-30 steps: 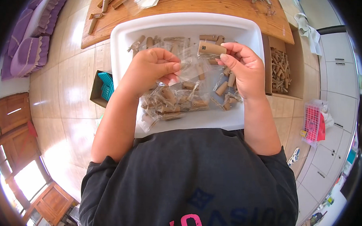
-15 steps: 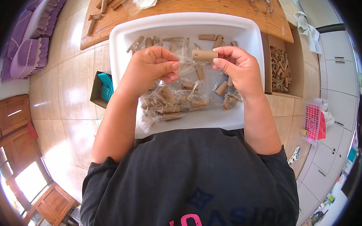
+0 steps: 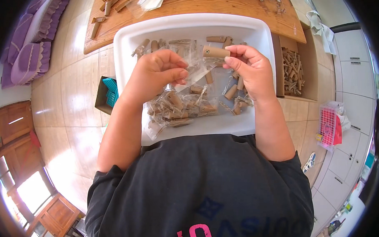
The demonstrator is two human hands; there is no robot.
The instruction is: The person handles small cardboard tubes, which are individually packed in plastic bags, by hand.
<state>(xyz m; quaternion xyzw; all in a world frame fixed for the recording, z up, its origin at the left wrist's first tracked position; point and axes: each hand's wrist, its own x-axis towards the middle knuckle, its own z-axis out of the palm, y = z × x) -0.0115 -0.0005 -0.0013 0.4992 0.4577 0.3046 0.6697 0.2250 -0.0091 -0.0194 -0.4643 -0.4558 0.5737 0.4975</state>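
Observation:
Between the thumb and fingers of my right hand (image 3: 251, 70) is a tan cylindrical tube (image 3: 216, 51) with a small dark-ringed hole near its left end. It lies almost level above the white plastic tub (image 3: 265, 39). My left hand (image 3: 164, 71) is pinched on a clear plastic bag (image 3: 199, 72), which spreads to the right from the fingertips, below the tube. Under both hands, the tub contains several similar tan pieces, many in crinkled clear wrapping (image 3: 173, 105). Some loose tan pieces (image 3: 231, 92) lie by my right wrist.
A wooden table (image 3: 193, 3) is beyond the tub, with tan pieces (image 3: 108, 7) on its left. To the right, a cardboard box (image 3: 310, 72) holds many tan pieces. A small dark bin (image 3: 102, 96) with teal baskets stands left, and a pink wire crate (image 3: 327, 127) stands right.
The clear bag now shows spread out beside my left fingertips. The tube in my right hand has shifted slightly right and up.

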